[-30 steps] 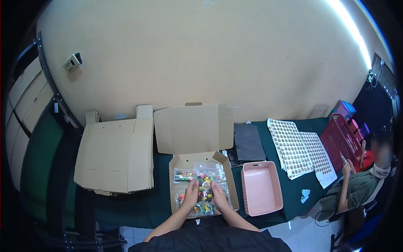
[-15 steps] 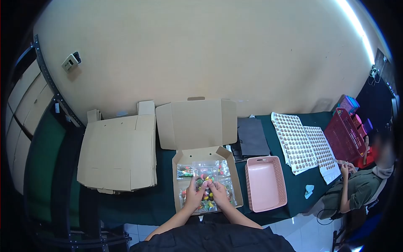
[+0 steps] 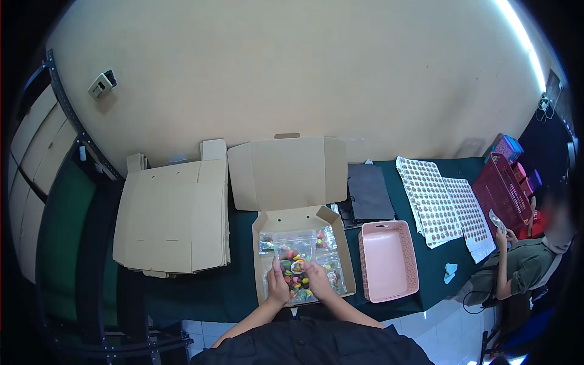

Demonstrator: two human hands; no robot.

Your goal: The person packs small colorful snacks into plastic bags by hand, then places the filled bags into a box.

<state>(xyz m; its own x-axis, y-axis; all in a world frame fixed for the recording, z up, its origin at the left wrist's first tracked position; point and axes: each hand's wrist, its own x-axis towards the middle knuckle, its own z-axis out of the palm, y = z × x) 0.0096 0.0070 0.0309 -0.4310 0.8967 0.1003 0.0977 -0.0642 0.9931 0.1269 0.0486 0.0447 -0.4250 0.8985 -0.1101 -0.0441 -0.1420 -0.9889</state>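
Between my two hands is a clear zip bag of colourful candies (image 3: 296, 249) with a round label on its front. My left hand (image 3: 278, 286) grips the bag's left side, and my right hand (image 3: 317, 280) grips its right side, thumb near the label. The bag is over an open cardboard box (image 3: 347, 277), whose lid (image 3: 289, 173) stands raised against the wall. Inside the box lie more candy bags, such as one bag (image 3: 325, 238) at the back right; my hands and the held bag partly hide the others.
A stack of flat cardboard boxes (image 3: 170, 219) lies left. To the right are a pink basket (image 3: 387, 261), dark folders (image 3: 370, 193), sticker sheets (image 3: 429, 204) and a maroon crate (image 3: 502, 191). A co-worker (image 3: 517, 267) sits at the right end, holding a small packet.
My hands have moved apart to the bag's sides, so its round label now shows. The co-worker has lifted a small packet off the sheets' edge. The view has shifted slightly.
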